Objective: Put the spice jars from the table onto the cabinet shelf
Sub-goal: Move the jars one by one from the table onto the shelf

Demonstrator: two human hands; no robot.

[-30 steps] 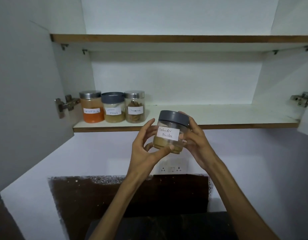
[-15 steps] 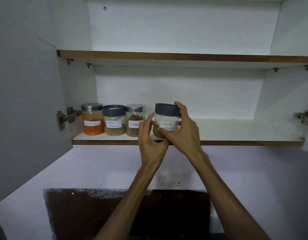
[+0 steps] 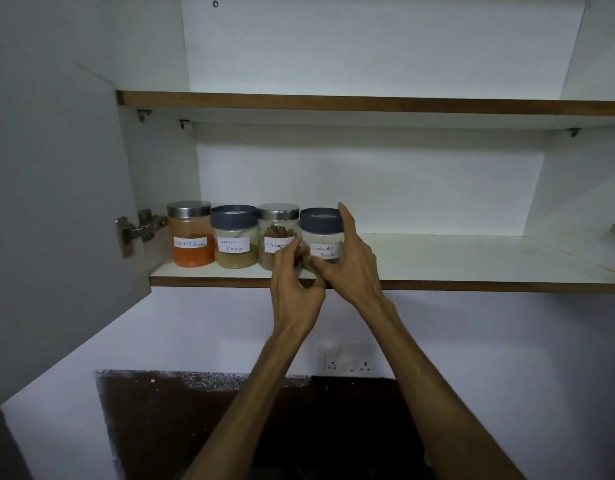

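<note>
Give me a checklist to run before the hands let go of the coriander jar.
1. Coriander powder jar stands upright on the lower shelf: ok.
2. Base fully flat on the shelf: cannot tell, fingers hide it.
3. In line with the cinnamon jar, garam masala jar and red chilli powder jar: ok.
4. Label faces forward: ok.
5. Right hand free of the jar: not ok, it grips it.
6. Left hand free of the jar: cannot tell.
</note>
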